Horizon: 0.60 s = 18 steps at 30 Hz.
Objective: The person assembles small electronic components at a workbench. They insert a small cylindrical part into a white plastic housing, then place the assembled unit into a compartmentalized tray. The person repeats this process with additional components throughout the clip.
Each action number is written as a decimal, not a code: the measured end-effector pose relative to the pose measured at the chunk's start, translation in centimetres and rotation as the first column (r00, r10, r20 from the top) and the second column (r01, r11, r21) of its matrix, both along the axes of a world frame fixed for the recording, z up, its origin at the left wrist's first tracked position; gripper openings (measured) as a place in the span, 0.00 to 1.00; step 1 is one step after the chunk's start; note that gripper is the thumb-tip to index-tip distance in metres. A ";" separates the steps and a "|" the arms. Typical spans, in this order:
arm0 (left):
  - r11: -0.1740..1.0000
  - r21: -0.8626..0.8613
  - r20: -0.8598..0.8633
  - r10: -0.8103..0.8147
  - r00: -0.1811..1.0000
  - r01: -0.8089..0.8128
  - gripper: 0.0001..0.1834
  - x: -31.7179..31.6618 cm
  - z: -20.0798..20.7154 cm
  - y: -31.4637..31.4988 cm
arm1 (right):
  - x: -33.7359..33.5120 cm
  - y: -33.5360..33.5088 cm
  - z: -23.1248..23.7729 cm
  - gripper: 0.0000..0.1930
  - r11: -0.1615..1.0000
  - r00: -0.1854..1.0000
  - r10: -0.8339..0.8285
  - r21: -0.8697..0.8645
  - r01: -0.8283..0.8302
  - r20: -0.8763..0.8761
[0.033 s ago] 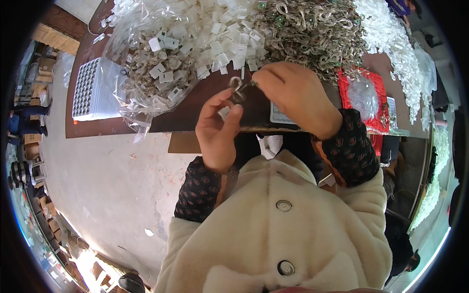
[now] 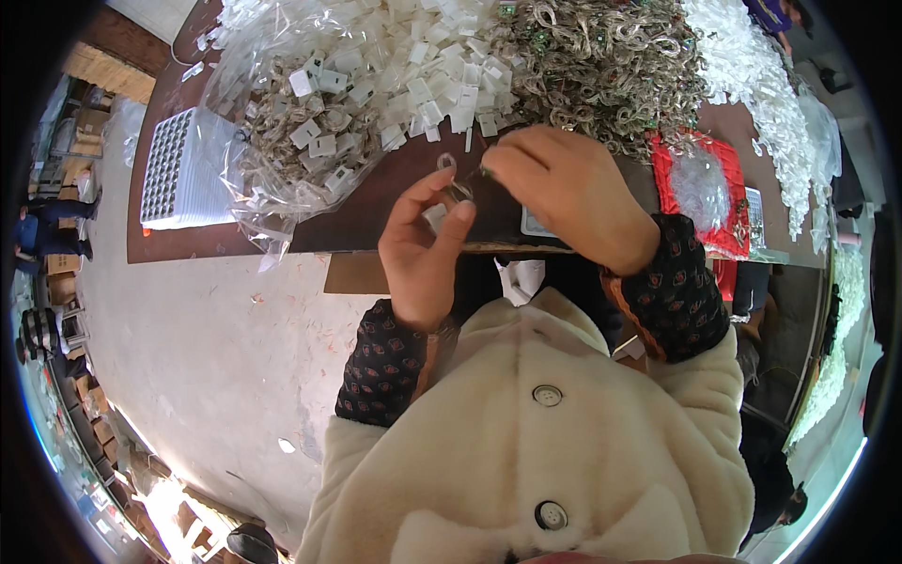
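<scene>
Over the table's near edge, my left hand (image 2: 418, 258) pinches a small coiled bundle of clear wire (image 2: 448, 167) between thumb and fingers. A small white plastic piece (image 2: 435, 217) also sits within that hand, partly covered by the fingers. Just to the right, my right hand (image 2: 573, 193) has its fingertips closed on the wire's end, near a tiny dark green part (image 2: 486, 173). White plastic cases (image 2: 423, 89) lie heaped beyond my hands. A heap of coiled clear wires (image 2: 601, 75) with green bits lies to their right.
At left, a clear plastic bag (image 2: 246, 183) surrounds wires and white cases, beside stacked white trays (image 2: 174, 179). To the right lies a red bag (image 2: 669, 183) with clear plastic on it. More white pieces (image 2: 756, 103) cover the table's right side. A white tray (image 2: 534, 223) is partly under my right hand.
My right hand has shifted slightly left and down. The wire loop in my left hand has tilted a little, and more of the green part shows at my right fingertips.
</scene>
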<state>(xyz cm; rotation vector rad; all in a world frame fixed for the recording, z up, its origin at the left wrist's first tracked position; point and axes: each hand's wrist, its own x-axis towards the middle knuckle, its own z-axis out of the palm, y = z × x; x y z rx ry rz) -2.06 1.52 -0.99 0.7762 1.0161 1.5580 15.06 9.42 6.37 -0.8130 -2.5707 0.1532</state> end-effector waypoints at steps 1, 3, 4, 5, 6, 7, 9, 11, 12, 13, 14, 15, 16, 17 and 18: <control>0.999 -0.035 0.019 -0.015 1.000 0.015 0.12 0.0 0.1 0.0 | -0.3 -0.5 0.2 0.11 0.999 0.998 0.020 -0.027 -0.022 -0.053; 0.990 -0.119 0.045 -0.071 0.997 0.075 0.10 0.1 0.3 -0.3 | -0.5 -1.2 0.2 0.13 0.991 0.985 0.067 -0.107 -0.084 -0.160; 0.983 -0.144 0.108 -0.094 0.990 0.110 0.09 0.1 0.4 -0.6 | -0.6 -1.7 0.0 0.14 0.979 0.968 0.034 -0.186 -0.083 -0.250; 0.985 -0.109 0.151 -0.119 0.981 0.136 0.08 0.3 0.5 -0.8 | -0.8 -2.2 -0.3 0.15 0.970 0.953 -0.006 -0.232 -0.067 -0.302; 0.982 -0.103 0.184 -0.138 0.973 0.158 0.07 0.4 0.5 -1.1 | -0.9 -2.8 -0.6 0.16 0.959 0.934 -0.056 -0.279 -0.047 -0.352; 0.977 -0.102 0.223 -0.160 0.962 0.186 0.07 0.6 0.6 -1.3 | -0.9 -3.3 -0.9 0.17 0.949 0.908 -0.102 -0.314 -0.033 -0.405; 0.968 -0.058 0.250 -0.222 0.942 0.243 0.09 0.7 0.5 -1.5 | -0.6 -4.3 -1.4 0.20 0.946 0.895 -0.150 -0.324 0.007 -0.419; 0.959 -0.040 0.227 -0.263 0.938 0.279 0.11 0.7 0.5 -1.6 | -0.3 -5.0 -1.9 0.23 0.964 0.894 -0.149 -0.263 0.036 -0.424; 0.957 -0.041 0.188 -0.274 0.943 0.286 0.11 0.8 0.4 -1.6 | -0.2 -5.3 -2.0 0.24 0.979 0.901 -0.128 -0.199 0.047 -0.415; 0.955 -0.039 0.149 -0.285 0.947 0.293 0.12 0.8 0.3 -1.6 | -0.1 -5.6 -2.2 0.25 0.988 0.909 -0.112 -0.140 0.060 -0.401; 0.960 -0.051 0.195 -0.260 0.946 0.274 0.11 1.1 0.3 -1.8 | 0.1 -5.9 -2.3 0.25 0.986 0.898 -0.119 -0.156 0.057 -0.424; 0.965 -0.064 0.240 -0.233 0.942 0.255 0.10 1.3 0.3 -1.9 | 0.2 -6.2 -2.5 0.24 0.983 0.886 -0.130 -0.177 0.055 -0.444; 0.969 -0.076 0.284 -0.203 0.937 0.233 0.09 1.5 0.3 -2.1 | 0.4 -6.3 -2.7 0.24 0.979 0.875 -0.138 -0.196 0.051 -0.464; 0.969 -0.052 0.288 -0.218 0.932 0.243 0.09 1.7 0.3 -2.2 | 0.5 -6.4 -2.9 0.23 0.986 0.875 -0.125 -0.157 0.057 -0.468; 0.968 -0.030 0.293 -0.231 0.928 0.251 0.08 1.9 0.3 -2.2 | 0.6 -6.4 -3.3 0.22 0.991 0.875 -0.111 -0.118 0.062 -0.471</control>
